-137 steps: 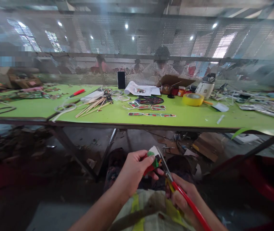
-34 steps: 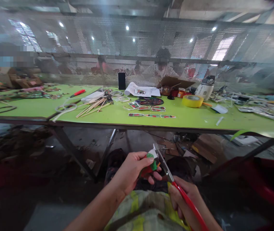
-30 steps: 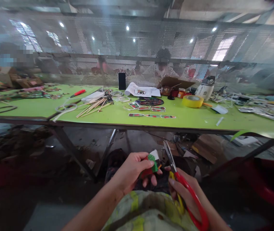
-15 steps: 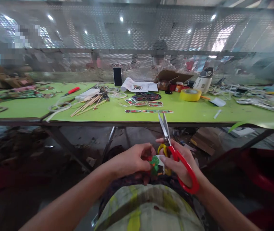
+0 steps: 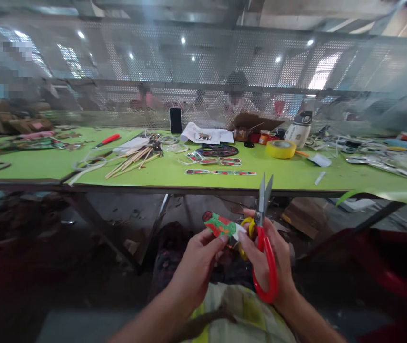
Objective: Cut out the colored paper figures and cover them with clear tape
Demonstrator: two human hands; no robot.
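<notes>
Over my lap, my left hand [image 5: 197,261] pinches a flat green, red and orange patterned piece [image 5: 220,226] between thumb and fingers. My right hand [image 5: 278,252] carries a pair of red-handled scissors [image 5: 269,274], blades pointing up and slightly parted. Its thumb also presses on the white right end of the patterned piece. Yellow loops [image 5: 248,225] show by the right fingers, looking like the handles of a second tool; the rest of it is hidden. Several similar patterned cutouts [image 5: 224,173] lie in a row near the table's front edge.
On the green table [image 5: 160,178] lie wooden sticks [image 5: 132,162], a red-handled tool [image 5: 110,139] and yellow tape [image 5: 281,149]. Behind them stand a phone [image 5: 175,121], a jar [image 5: 263,137] and a white bottle [image 5: 298,131]. A perforated screen closes off the back.
The patterned piece has come up and shows more of its face. My right hand has turned, so the scissors stand more upright and farther right. My left hand has rotated, fingers pointing up.
</notes>
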